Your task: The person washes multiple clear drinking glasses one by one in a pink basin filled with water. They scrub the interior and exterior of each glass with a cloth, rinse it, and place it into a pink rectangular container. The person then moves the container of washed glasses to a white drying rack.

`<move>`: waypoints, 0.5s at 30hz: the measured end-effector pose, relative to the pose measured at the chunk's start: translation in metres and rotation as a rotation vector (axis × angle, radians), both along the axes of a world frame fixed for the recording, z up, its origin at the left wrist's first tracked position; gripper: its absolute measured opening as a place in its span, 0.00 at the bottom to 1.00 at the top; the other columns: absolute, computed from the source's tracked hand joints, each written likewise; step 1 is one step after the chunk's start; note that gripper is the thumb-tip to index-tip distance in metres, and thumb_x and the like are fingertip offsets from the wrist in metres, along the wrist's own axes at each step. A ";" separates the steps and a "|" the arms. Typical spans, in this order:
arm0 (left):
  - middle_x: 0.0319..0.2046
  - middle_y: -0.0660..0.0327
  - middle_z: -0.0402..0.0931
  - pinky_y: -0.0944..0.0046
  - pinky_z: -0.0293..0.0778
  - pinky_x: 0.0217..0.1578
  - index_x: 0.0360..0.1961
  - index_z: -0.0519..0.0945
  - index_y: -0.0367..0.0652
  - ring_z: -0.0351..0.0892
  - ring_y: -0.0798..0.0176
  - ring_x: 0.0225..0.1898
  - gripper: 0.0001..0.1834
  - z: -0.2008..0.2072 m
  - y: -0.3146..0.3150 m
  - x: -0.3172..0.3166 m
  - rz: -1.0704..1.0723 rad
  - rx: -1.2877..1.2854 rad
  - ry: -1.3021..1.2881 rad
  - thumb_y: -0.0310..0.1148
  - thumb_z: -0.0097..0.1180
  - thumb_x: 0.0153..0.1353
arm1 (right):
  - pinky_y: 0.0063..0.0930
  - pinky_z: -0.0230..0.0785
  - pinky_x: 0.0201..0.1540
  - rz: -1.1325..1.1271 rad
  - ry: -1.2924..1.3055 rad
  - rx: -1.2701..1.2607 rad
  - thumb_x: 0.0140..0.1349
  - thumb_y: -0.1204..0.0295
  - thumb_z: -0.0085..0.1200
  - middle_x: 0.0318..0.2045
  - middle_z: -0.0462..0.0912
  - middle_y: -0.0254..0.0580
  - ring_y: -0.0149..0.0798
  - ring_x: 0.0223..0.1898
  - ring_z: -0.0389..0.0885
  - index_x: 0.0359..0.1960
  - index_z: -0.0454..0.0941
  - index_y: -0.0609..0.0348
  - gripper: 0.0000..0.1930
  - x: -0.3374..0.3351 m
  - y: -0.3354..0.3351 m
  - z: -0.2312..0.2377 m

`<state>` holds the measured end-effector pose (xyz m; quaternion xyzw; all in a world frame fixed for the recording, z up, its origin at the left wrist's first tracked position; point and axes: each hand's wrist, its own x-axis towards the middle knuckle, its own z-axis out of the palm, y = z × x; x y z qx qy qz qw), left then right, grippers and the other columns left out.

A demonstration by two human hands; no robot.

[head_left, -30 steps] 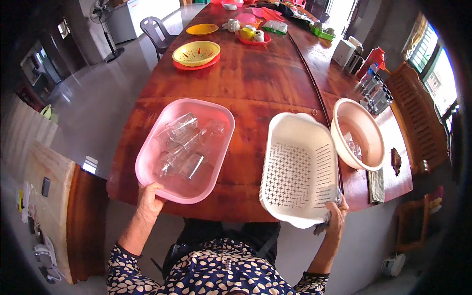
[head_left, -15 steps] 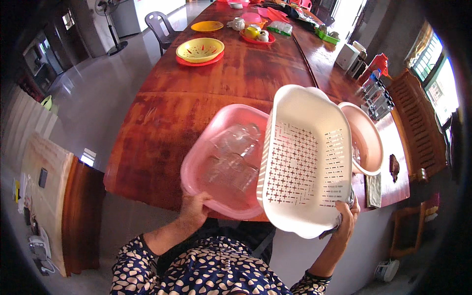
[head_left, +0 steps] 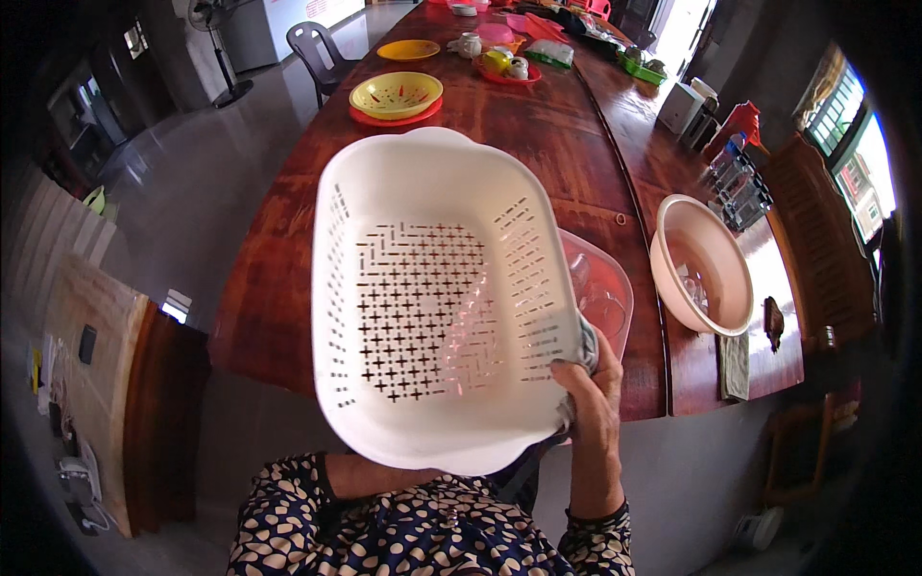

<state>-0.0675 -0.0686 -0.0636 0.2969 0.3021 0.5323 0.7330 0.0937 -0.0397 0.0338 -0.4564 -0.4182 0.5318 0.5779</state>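
Observation:
A white plastic draining basket with a slotted, cross-holed bottom is held up in front of me, its open side facing me. My right hand grips its right edge, with a greyish cloth bunched between the hand and the rim. My left forearm reaches in beneath the basket's lower edge; the hand is hidden behind it. Partly covered by the basket, the pink basin sits on the table to its right, with something clear inside.
A peach round basin with clear items inside stands farther right, by a folded cloth. Farther up the wooden table are a yellow colander on a red plate, an orange plate and glasses in a rack.
The white basket has moved left across my front. The pink basin with clear glassware has shifted right, behind it. My left hand has left the pink basin's rim and gone out of sight.

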 end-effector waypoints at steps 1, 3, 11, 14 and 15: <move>0.59 0.55 0.61 0.54 0.66 0.58 0.64 0.52 0.44 0.65 0.58 0.59 0.28 0.001 -0.001 -0.001 0.005 -0.010 -0.006 0.41 0.41 0.66 | 0.21 0.66 0.47 0.015 -0.024 0.005 0.49 0.79 0.49 0.40 0.77 0.36 0.28 0.41 0.75 0.52 0.70 0.68 0.24 -0.004 0.001 -0.002; 0.59 0.55 0.61 0.54 0.64 0.59 0.64 0.52 0.43 0.65 0.58 0.59 0.29 0.004 0.000 -0.013 0.035 -0.033 -0.025 0.42 0.39 0.66 | 0.23 0.66 0.48 0.025 -0.020 0.002 0.50 0.78 0.49 0.41 0.77 0.37 0.28 0.41 0.75 0.53 0.69 0.67 0.24 -0.010 -0.001 -0.001; 0.60 0.55 0.62 0.53 0.59 0.61 0.65 0.54 0.41 0.63 0.57 0.61 0.32 0.025 0.002 -0.075 0.310 -0.056 -0.155 0.50 0.34 0.66 | 0.24 0.66 0.48 -0.022 -0.112 0.040 0.52 0.77 0.50 0.42 0.76 0.38 0.30 0.42 0.74 0.54 0.68 0.67 0.24 -0.033 -0.005 -0.006; 0.60 0.54 0.62 0.52 0.58 0.62 0.65 0.54 0.41 0.63 0.56 0.61 0.34 0.044 -0.003 -0.115 0.452 0.020 -0.208 0.53 0.32 0.66 | 0.25 0.66 0.48 -0.041 -0.149 0.041 0.52 0.77 0.50 0.41 0.76 0.38 0.30 0.43 0.74 0.54 0.67 0.67 0.24 -0.040 -0.006 -0.006; 0.60 0.54 0.62 0.52 0.57 0.62 0.66 0.55 0.41 0.63 0.56 0.61 0.34 0.046 -0.009 -0.124 0.487 0.063 -0.227 0.53 0.31 0.66 | 0.25 0.66 0.49 -0.041 -0.171 0.052 0.52 0.77 0.50 0.41 0.76 0.38 0.30 0.43 0.74 0.54 0.67 0.67 0.24 -0.045 -0.006 -0.007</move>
